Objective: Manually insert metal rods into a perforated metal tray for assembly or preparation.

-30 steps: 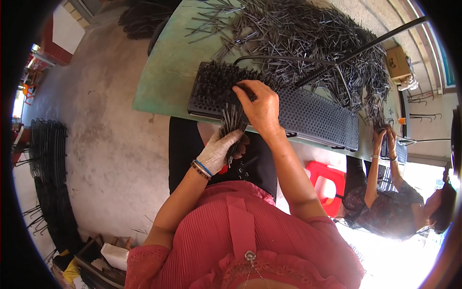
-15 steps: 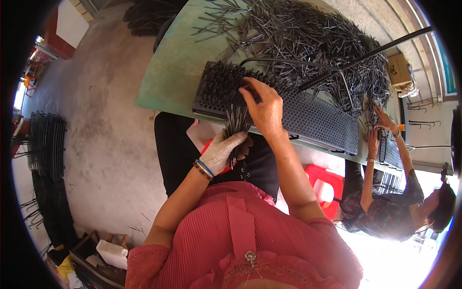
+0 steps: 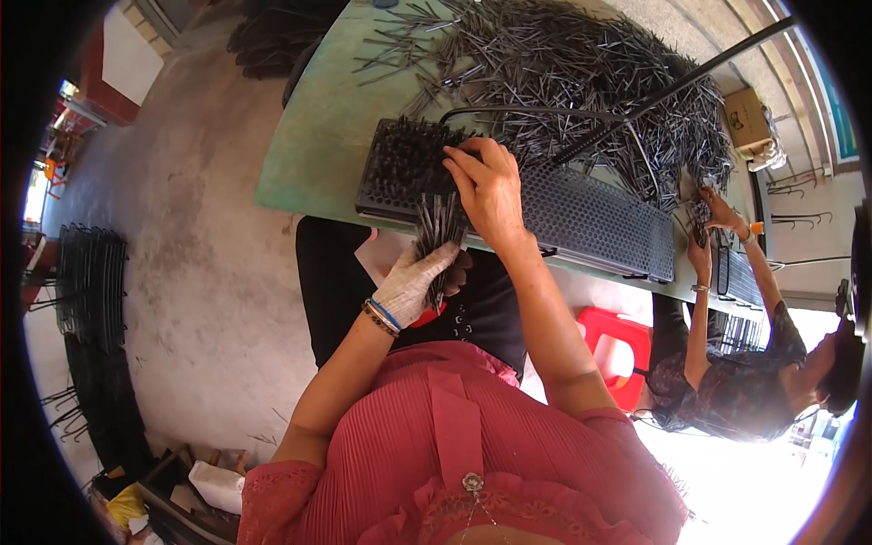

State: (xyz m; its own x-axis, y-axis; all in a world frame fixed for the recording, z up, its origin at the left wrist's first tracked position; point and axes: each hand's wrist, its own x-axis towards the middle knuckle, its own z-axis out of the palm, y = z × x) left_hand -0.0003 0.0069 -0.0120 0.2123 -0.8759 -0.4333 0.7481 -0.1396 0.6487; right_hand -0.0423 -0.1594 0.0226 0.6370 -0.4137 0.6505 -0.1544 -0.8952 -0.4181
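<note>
My left hand (image 3: 413, 280), in a pale knit glove, is closed round a bundle of thin black rods (image 3: 438, 218) just off the table's near edge. The rods point up and away from me. My bare right hand (image 3: 493, 193) hovers at the perforated black tray (image 3: 604, 225), thumb and forefinger brought together by the standing rods (image 3: 409, 159). What lies in that pinch is too small to make out. Rods stand upright packed in the tray's left part, while rows of round holes show to the right.
A big heap of loose black rods (image 3: 590, 68) covers the far side of the green table (image 3: 304, 150). A black metal bar (image 3: 718, 65) crosses above it. At the right a co-worker (image 3: 740, 372) handles rods. A red stool (image 3: 610, 331) stands below the table; a cardboard box (image 3: 747, 120) sits far right.
My right hand has shifted slightly left and away from me over the standing rods. The left hand still holds its bundle. The co-worker's hands have moved up a little, by the heap.
</note>
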